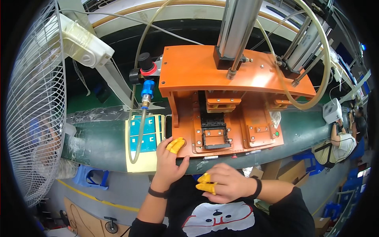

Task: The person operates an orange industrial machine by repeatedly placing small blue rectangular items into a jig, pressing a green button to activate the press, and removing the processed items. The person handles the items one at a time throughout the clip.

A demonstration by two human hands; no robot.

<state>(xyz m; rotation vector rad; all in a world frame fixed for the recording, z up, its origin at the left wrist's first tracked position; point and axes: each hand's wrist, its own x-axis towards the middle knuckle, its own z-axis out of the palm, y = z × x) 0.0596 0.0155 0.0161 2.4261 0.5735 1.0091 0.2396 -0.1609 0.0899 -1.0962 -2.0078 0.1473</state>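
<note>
Press [189,67], orange and built of thick bolted plates, stands on the dark green bench [96,136], with a silver cylinder [239,27] rising from its top and a second cylinder [304,45] to the right. A black frame-like part [213,125] lies in the left of the two fixtures on the press's base, running back toward the orange pressing head [223,100]; the right fixture [260,129] sits beside it. Both hands wear yellow covers on two fingers. The left hand [169,161] is at the front left corner of the base, its covered fingers close together and its thumb spread wide of them; whether the fingertips press on anything there I cannot tell. The right hand [227,182] is in front of the bench's near edge, palm side down, its fingers bent and fairly narrow; I cannot tell whether it holds something. Each wrist carries a black band. Just left of the press, teal sheets [144,124] with pale square marks lie on a pale yellow board [140,166], and a translucent hose [136,157] loops over them from a blue fitting [148,89] below a black-knobbed regulator [145,62]. A large wire-caged fan [35,102] fills the left side, and another person [344,143] sits at the far right, near a small white device [332,111].
</note>
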